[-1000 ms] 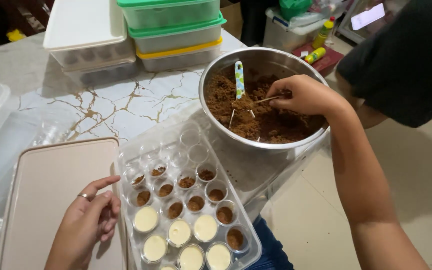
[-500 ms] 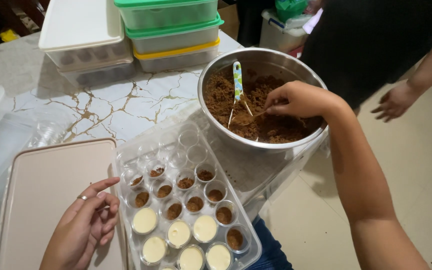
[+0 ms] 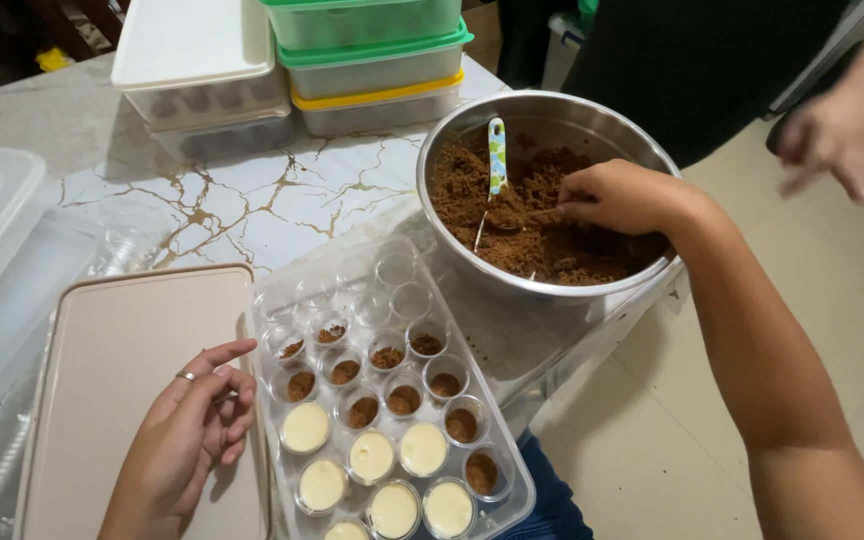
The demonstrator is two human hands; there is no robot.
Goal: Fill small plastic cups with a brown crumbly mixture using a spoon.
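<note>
Pinching small spoon (image 3: 537,213) in right hand (image 3: 617,195), tip down in brown crumbs (image 3: 542,235) inside steel bowl (image 3: 642,150) at 1 o'clock. My left hand (image 3: 187,435) loose, unclenched, resting on beige lid (image 3: 112,350) at 8 o'clock, beside cup tray (image 3: 512,480).

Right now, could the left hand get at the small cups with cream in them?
Probably yes: the left hand rests on the beige lid right beside the cream-filled cups, which stand open-topped in their clear tray with nothing between.
</note>
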